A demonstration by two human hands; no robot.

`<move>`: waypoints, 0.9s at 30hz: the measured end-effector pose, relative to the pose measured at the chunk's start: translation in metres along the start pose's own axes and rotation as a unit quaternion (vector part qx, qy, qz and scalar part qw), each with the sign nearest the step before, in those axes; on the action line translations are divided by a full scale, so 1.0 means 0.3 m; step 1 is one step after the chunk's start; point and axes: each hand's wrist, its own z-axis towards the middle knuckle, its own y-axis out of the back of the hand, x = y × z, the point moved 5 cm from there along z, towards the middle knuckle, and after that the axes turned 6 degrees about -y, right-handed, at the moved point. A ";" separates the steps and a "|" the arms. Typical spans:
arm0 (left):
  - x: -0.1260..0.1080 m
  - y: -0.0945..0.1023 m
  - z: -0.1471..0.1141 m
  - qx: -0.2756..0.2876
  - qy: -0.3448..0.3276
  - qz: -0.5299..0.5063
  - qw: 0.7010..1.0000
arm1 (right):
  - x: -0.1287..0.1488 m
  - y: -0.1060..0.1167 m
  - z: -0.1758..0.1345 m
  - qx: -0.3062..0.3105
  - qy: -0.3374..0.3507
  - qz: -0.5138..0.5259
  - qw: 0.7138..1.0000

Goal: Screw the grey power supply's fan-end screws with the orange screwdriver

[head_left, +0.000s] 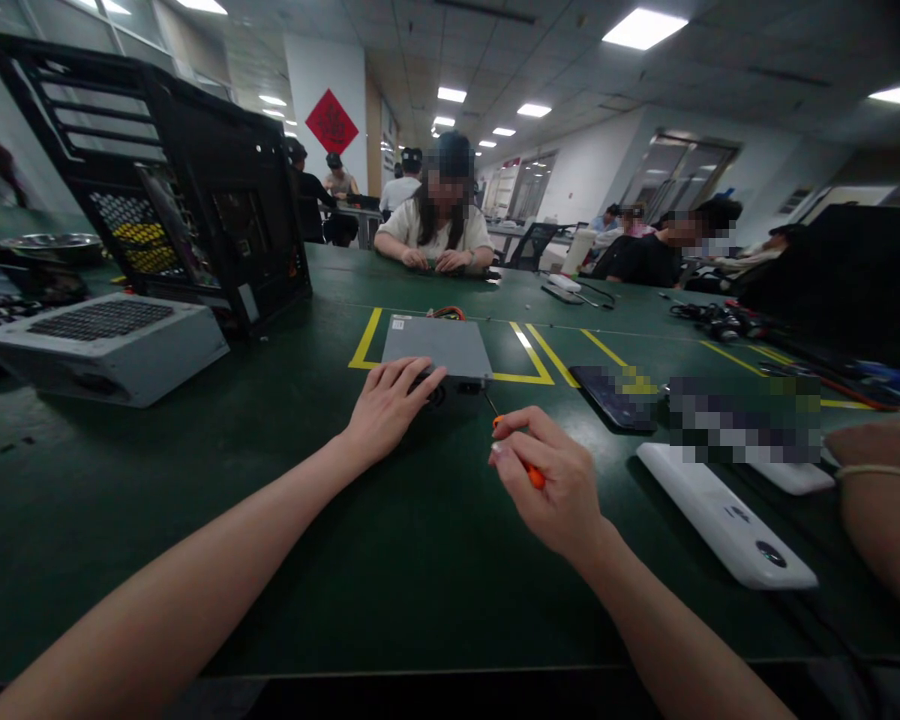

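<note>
A flat grey power supply unit (pixel 446 345) lies on the green table in front of me, with a bundle of coloured wires (pixel 448 313) at its far side. My left hand (pixel 391 405) rests against its near left edge, fingers stretched over the rim. A screwdriver with an orange handle (pixel 535 477) is gripped in my right hand (pixel 551 480). Its thin shaft points up and left, and the tip is close to the unit's near right corner. Whether the tip touches a screw there is too small to tell.
A black computer case (pixel 195 190) and a larger power supply (pixel 112 345) stand at left. Yellow tape (pixel 534 360) marks the table (pixel 390 580). At right lie a dark phone (pixel 613 398), a white device (pixel 724 510) and another person's arm (pixel 889 500). A person (pixel 436 215) sits opposite.
</note>
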 end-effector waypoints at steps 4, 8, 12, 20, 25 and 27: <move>0.003 0.002 0.002 0.002 -0.008 0.019 1.000 | -0.022 0.002 -0.005 -0.011 -0.029 0.011 0.999; 0.007 0.009 0.004 0.005 -0.018 0.024 1.000 | -0.013 0.014 -0.005 -0.033 0.006 -0.003 0.999; 0.014 0.014 0.005 0.003 -0.019 0.026 0.999 | 0.008 0.004 -0.003 -0.010 0.045 -0.046 0.998; 0.025 0.026 -0.001 0.009 -0.002 0.043 0.999 | -0.011 0.009 -0.005 -0.005 0.012 0.002 1.000; 0.034 0.028 -0.009 0.004 0.006 0.040 0.999 | -0.002 -0.007 -0.006 0.033 0.042 -0.031 0.998; 0.034 0.028 -0.011 0.000 0.009 0.038 0.999 | -0.018 -0.006 -0.006 0.027 0.003 -0.008 1.000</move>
